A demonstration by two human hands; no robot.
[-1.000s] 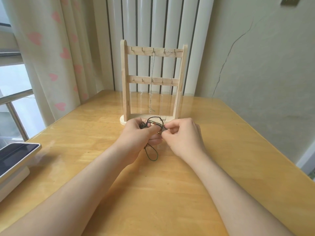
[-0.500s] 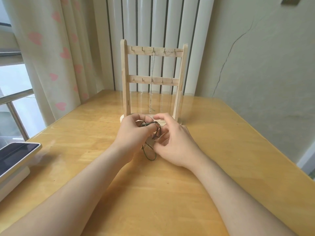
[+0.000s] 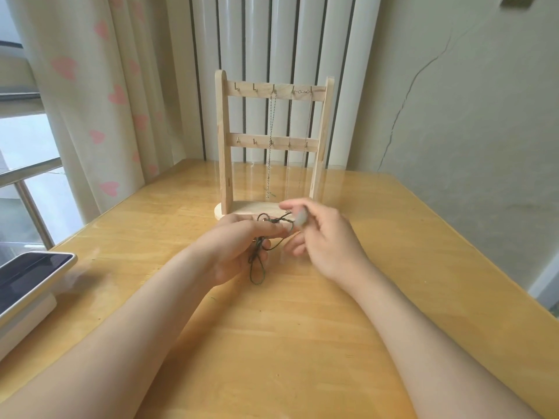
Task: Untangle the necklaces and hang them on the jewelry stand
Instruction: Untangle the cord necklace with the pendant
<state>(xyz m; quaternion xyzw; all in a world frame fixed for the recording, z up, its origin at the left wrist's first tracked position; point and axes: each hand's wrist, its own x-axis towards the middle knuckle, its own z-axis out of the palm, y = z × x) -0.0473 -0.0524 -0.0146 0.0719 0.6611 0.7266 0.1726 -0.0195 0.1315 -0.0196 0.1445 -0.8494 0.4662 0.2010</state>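
I see my left hand (image 3: pixel 236 246) gripping the tangled dark cord (image 3: pixel 257 267) just above the desk (image 3: pixel 302 343), my right hand (image 3: pixel 326 240) beside it pinching a blurred pale bead (image 3: pixel 300 219), the stand (image 3: pixel 223 140) just beyond both.

The right hand (image 3: pixel 326 237) has drawn away rightward from the left hand (image 3: pixel 239 246); a second ago their fingertips met over the tangle. Its grip now pinches a pale greyish pendant (image 3: pixel 300 219), blurred, and a strand of the tangled dark green cord necklace (image 3: pixel 257 267) stretches between the hands.
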